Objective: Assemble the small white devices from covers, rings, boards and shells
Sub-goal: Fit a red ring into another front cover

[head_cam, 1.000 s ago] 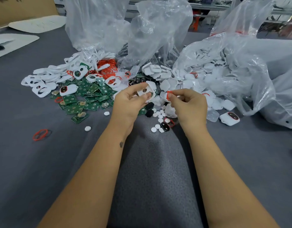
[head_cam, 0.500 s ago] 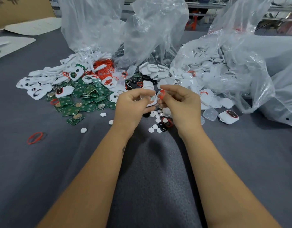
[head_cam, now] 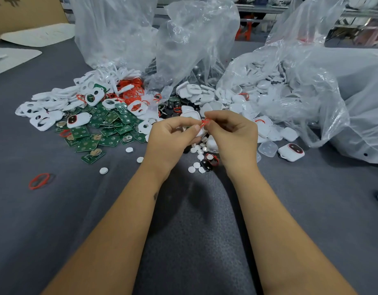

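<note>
Left hand [head_cam: 170,138]: grip clenched round one white cover [head_cam: 193,118], held up off the table [head_cam: 34,220] at working height, likely so the ring can be seated. Right hand [head_cam: 232,133]: fingertips pinching one red ring [head_cam: 205,122], touching the cover's edge. Green boards [head_cam: 105,128]: a heap, too many to count, left of the hands. White shells [head_cam: 237,101]: a heap spilling from clear bags [head_cam: 311,81]. Finished devices: two seen, one [head_cam: 291,151] right, one [head_cam: 77,120] left. Stray red ring [head_cam: 39,180]: one, well apart
</note>
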Demonstrator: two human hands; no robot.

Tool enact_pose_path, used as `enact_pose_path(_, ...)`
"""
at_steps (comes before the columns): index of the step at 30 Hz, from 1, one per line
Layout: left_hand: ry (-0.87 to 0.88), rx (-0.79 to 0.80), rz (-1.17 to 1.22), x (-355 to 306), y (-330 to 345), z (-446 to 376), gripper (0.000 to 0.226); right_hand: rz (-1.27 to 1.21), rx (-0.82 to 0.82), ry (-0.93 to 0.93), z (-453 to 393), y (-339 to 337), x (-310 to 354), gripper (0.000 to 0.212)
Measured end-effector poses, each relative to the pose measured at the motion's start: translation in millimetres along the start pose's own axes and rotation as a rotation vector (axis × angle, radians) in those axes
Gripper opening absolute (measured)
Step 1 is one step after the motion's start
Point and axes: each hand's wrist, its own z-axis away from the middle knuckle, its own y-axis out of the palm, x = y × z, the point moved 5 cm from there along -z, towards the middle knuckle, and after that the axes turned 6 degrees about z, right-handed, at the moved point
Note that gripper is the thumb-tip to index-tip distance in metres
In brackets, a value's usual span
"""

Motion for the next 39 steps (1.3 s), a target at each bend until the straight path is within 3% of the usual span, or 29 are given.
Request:
enact_pose_path(10,-0.035,0.047,0.050,6.0,2.0,-1.5,0.015,-0.148,0.111,0.037,-0.4,3.1,-0.4,0.035)
enact_pose_path(23,-0.032,0.065,0.021,3.9,-2.8,-1.5,0.017,-0.087,0.264,0.035,-1.5,4.3,-2.8,0.044)
enact_pose_path(32,-0.070,0.056,0.064,2.6,-9.0,-3.6,0.010,-0.283,0.354,0.069,-3.1,5.0,-3.5,0.042)
enact_pose_path(36,-0.107,0.048,0.100,2.2,-10.9,-3.0,0.036,-0.328,0.408,0.105,-2.5,5.4,-4.9,0.042)
enact_pose_path(39,-0.112,0.064,0.156,0.4,-10.6,-2.7,0.043,-0.407,0.481,0.166,0.5,8.3,-7.0,0.041)
